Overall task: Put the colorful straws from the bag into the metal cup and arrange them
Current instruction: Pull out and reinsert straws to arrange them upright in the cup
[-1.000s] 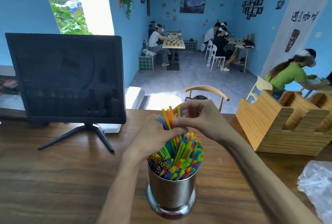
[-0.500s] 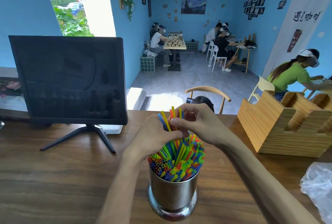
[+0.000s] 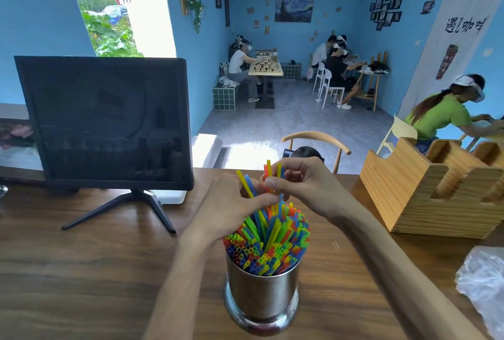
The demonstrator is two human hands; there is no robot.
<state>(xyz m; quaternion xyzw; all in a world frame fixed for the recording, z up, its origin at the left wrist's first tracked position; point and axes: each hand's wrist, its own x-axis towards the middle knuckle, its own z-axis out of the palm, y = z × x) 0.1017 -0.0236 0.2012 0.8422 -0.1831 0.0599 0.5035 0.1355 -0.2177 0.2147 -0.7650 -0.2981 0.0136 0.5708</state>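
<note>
The counter (image 3: 81, 271) carries the metal cup (image 3: 263, 293), upright and packed with colorful straws (image 3: 268, 247). Directly above the cup, the left hand (image 3: 231, 208) and right hand (image 3: 302, 184) meet and pinch a few raised straws (image 3: 268, 176), whose long axis is near vertical. Both hands are equally near, so these straws likely go straight down into the cup.
</note>
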